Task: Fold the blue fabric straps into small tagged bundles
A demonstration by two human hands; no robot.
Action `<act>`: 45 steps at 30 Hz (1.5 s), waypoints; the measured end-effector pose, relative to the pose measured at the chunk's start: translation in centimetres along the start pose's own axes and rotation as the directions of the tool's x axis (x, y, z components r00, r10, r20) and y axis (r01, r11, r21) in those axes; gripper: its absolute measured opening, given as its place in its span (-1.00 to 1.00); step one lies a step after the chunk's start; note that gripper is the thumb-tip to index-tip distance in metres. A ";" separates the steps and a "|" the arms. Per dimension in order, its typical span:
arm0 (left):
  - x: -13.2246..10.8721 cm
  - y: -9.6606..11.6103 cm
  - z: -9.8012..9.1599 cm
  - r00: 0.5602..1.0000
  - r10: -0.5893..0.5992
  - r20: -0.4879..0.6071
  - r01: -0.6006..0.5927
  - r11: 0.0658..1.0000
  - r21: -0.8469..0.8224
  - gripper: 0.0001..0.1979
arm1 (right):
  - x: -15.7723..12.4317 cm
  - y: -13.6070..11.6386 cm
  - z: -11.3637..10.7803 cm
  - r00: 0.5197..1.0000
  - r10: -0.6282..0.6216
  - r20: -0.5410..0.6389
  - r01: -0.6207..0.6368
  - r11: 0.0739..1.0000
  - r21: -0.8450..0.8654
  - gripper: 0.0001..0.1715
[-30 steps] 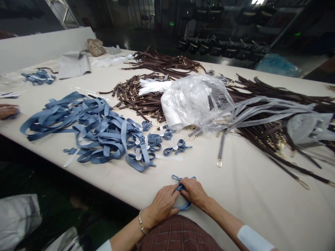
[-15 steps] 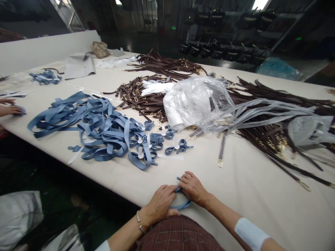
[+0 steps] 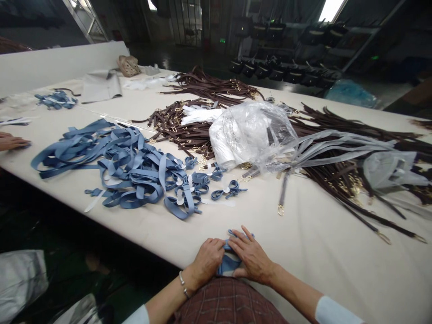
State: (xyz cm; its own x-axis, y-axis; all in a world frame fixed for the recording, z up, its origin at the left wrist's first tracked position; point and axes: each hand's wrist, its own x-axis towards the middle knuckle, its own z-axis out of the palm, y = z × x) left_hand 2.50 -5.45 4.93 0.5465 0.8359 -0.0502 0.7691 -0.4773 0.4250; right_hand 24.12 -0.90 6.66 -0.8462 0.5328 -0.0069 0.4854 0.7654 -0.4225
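Note:
At the table's near edge, a blue strap [image 3: 230,263] lies looped between my two hands. My left hand [image 3: 209,257] is closed, its fingertips gripping the strap's left side. Over the other side my right hand [image 3: 251,255] lies flat with its fingers spread, pressing on the strap; a small blue loop pokes out past its fingertips. Ahead is a small bundled blue strap [image 3: 229,191] with a white tie round it. Left of that spreads a large heap of blue straps [image 3: 135,166], several of them with white ties.
Clear plastic bags [image 3: 249,135] rest mid-table on brown straps with gold clasps [image 3: 184,130]. More brown straps [image 3: 337,175] fan out to the right. Another person's hand [image 3: 12,141] is at the far left edge. A grey sheet [image 3: 101,86] lies at the back.
My right hand has opened from a grip to spread fingers over the strap. The strap's round loop has been flattened. The other person's hand has shifted slightly left.

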 end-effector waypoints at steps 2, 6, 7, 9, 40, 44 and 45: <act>-0.4 0.1 -0.6 1.000 -0.025 -0.003 0.024 0.998 -0.055 -0.95 | 0.0 -0.2 1.0 0.998 0.036 -0.051 -0.038 0.999 -0.036 -0.23; -0.9 0.5 -1.7 1.000 -0.014 -0.005 0.013 0.995 -0.098 -0.60 | 1.3 0.2 2.0 0.982 0.093 -0.163 -0.105 0.992 -0.064 -0.66; -0.8 0.3 -1.7 1.000 -0.018 -0.013 0.017 0.998 -0.066 -0.61 | 1.7 0.5 2.0 0.979 0.099 -0.179 -0.113 0.991 -0.071 -0.71; -0.2 -0.4 -1.6 0.998 -0.034 -0.052 0.036 0.999 0.025 -0.74 | 2.6 1.0 1.5 0.972 0.093 -0.215 -0.116 0.988 -0.097 -0.77; 4.0 -2.9 1.1 0.956 -0.143 -0.257 0.167 0.983 0.075 -0.98 | 11.8 4.2 -2.9 0.920 0.392 -0.028 -0.386 0.887 -0.252 -0.72; 4.3 -2.8 1.4 0.954 -0.225 -0.198 0.232 0.973 0.016 -0.94 | 15.6 3.5 -1.6 0.898 0.439 0.022 -0.408 0.850 -0.333 -0.72; 4.3 -2.8 1.3 0.954 -0.238 -0.184 0.242 0.970 0.001 -0.96 | 16.2 3.4 -1.4 0.896 0.442 0.034 -0.406 0.849 -0.339 -0.75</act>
State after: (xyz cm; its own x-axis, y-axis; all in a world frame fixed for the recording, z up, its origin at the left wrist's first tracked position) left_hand 3.19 -0.88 2.33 0.2772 0.9606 0.0178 0.8790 -0.2610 0.3989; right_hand 12.37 10.85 6.43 -0.5516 0.8035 -0.2241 0.8297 0.5560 -0.0486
